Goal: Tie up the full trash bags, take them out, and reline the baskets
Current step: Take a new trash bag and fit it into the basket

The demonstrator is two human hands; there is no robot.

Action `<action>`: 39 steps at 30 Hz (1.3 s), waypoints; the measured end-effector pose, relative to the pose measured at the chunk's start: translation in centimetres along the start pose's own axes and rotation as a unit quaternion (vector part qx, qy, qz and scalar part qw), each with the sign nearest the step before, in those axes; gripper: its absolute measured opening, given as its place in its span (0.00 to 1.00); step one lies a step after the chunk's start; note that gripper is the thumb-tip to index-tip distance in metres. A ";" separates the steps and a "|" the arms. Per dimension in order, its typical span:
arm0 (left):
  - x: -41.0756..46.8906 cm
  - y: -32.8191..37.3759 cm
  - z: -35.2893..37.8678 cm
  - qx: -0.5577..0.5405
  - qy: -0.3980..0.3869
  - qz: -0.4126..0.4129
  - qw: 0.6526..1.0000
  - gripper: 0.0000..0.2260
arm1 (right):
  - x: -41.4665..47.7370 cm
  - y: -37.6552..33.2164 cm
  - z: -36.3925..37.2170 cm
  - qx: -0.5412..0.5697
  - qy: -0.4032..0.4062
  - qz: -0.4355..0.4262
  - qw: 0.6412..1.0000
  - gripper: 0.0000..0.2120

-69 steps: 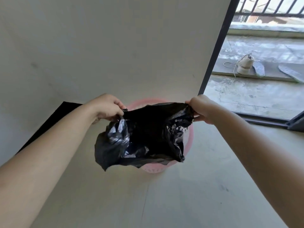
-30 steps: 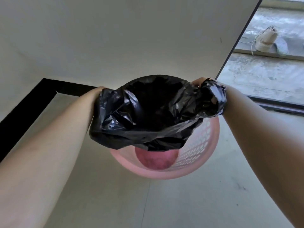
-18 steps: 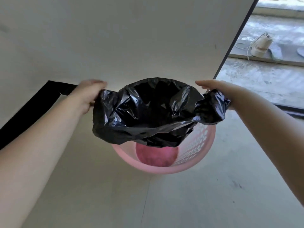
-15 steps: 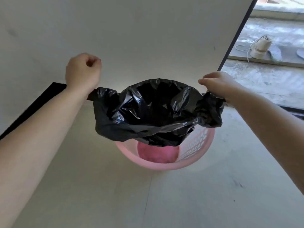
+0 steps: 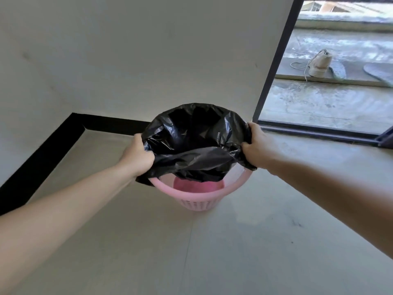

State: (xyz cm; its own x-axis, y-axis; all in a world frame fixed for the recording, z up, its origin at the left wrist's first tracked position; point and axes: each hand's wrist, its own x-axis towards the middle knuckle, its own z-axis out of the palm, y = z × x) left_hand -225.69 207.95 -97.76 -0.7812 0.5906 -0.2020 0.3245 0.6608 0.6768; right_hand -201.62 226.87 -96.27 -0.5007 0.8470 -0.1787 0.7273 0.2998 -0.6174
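Grey floor: bare, smooth, running from the near edge of view up to and around the pink basket. Two bare forearms: reaching forward over the floor toward the basket, one on each side. Pink basket: perforated plastic, upright on the floor, near rim and pink bottom exposed. Left hand: at the basket's left rim, fingers curled round a gathered fold of the black trash bag. Right hand: at the basket's right rim, fingers curled round the bag's opposite edge. Black trash bag: mouth stretched wide between the two hands, its far edge draped over the basket's far rim, its near edge sagging above the interior, not over the near rim. Black skirting: behind and left of the basket, along the foot of the white wall. Dark door frame: behind and right of the basket. Pale shoe, laces loose: well beyond the basket, on a concrete ledge outdoors.
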 end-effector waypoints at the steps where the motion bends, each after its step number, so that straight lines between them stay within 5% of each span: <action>1: 0.6 0.4 0.3 -0.014 0.041 -0.007 0.999 0.21 | 0.3 0.0 0.2 0.018 0.021 -0.003 1.000 0.26; 4: 2.5 1.8 0.5 -0.104 0.096 -0.057 0.988 0.33 | 1.2 -0.3 0.1 0.134 0.044 0.046 0.989 0.35; 6: 2.6 2.9 0.3 -0.070 0.125 -0.038 0.989 0.36 | 1.6 -0.9 0.3 0.288 0.042 0.123 0.949 0.43; 9: 0.7 4.2 0.3 0.100 0.189 0.190 0.958 0.32 | 0.9 -1.5 1.1 0.376 0.028 0.206 0.903 0.47; 13: -2.2 4.1 0.8 0.162 0.073 0.394 0.902 0.21 | -1.0 -0.2 2.8 0.339 0.047 0.211 0.916 0.40; 16: -3.4 4.0 0.5 0.157 0.138 0.489 0.847 0.09 | -0.9 0.9 3.7 0.336 0.085 0.165 0.923 0.23; 20: -5.7 3.0 0.2 0.186 0.194 0.607 0.748 0.08 | -0.1 2.0 3.8 0.279 0.039 0.167 0.945 0.14; 25: -8.5 -1.4 2.9 0.316 0.102 0.685 0.649 0.18 | 0.4 3.3 4.1 0.152 -0.022 0.168 0.974 0.14; 28: -9.0 -3.2 3.0 0.337 0.041 0.637 0.692 0.19 | 1.2 3.1 3.6 0.174 -0.023 0.176 0.968 0.10; 31: -9.7 -4.8 2.2 0.223 0.058 0.558 0.798 0.10 | 1.8 2.3 2.2 0.307 -0.043 0.232 0.922 0.08; 33: -9.6 -4.9 1.6 0.124 0.129 0.451 0.874 0.07 | 1.9 1.6 1.3 0.327 -0.019 0.256 0.910 0.16; 36: -7.1 -4.0 1.1 -0.076 0.200 0.108 0.971 0.15 | 1.8 1.2 0.7 0.281 0.043 0.267 0.921 0.30; 38: -5.5 -2.4 0.5 -0.225 0.149 -0.166 0.948 0.25 | 1.8 0.5 0.8 0.340 0.020 0.225 0.913 0.31; 39: -4.7 -2.0 0.4 -0.300 0.088 -0.231 0.921 0.27 | 1.6 -0.1 0.8 0.368 0.002 0.200 0.908 0.30</action>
State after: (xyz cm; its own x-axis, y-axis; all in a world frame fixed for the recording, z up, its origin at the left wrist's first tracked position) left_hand -222.48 204.02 -98.41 -0.8538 0.1918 -0.4841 -0.3761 0.4157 0.8281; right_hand -202.87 227.81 -97.16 -0.2625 0.8254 -0.4999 0.3401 -0.4057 -0.8484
